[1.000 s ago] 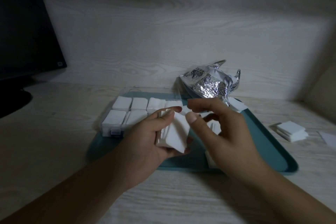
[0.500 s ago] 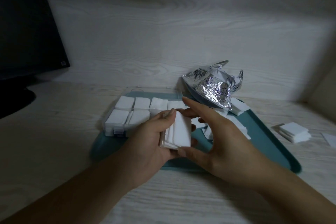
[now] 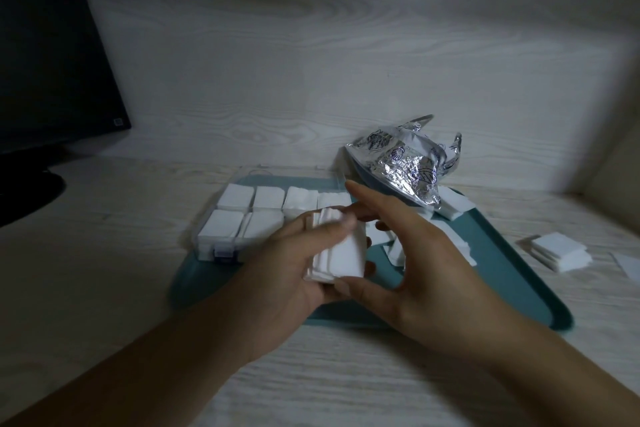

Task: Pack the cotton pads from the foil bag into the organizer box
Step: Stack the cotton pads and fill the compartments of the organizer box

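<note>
Task well along, judging by the box. The clear organizer box (image 3: 221, 246) sits at the left of a teal tray (image 3: 519, 274). Six compartments show white cotton pads (image 3: 231, 197): four in the back row, two at front left. The front right part of the box is hidden behind the hands, so whether it is filled cannot be told.

Left hand (image 3: 277, 274) grips a stack of pads (image 3: 341, 253) held on edge above the tray's near side, fingers curled over its top, thumb side under. Right hand (image 3: 412, 263) meets the same stack: thumb pressing its lower corner, forefinger stretched out along the top toward the box, other fingers bent loosely behind. Looks like squaring up the stack before it goes in.

Still left: this stack, plus loose pads (image 3: 450, 239) lying on the tray behind the right hand, some partly under the bag.

Foil bag (image 3: 408, 163) lies crumpled and torn open at the tray's far right corner. Its contents cannot be seen.

Off the tray, on the table (image 3: 104, 288) to the right, a small pile of pads (image 3: 559, 250) sits apart. Dark monitor (image 3: 52, 45) at far left.
</note>
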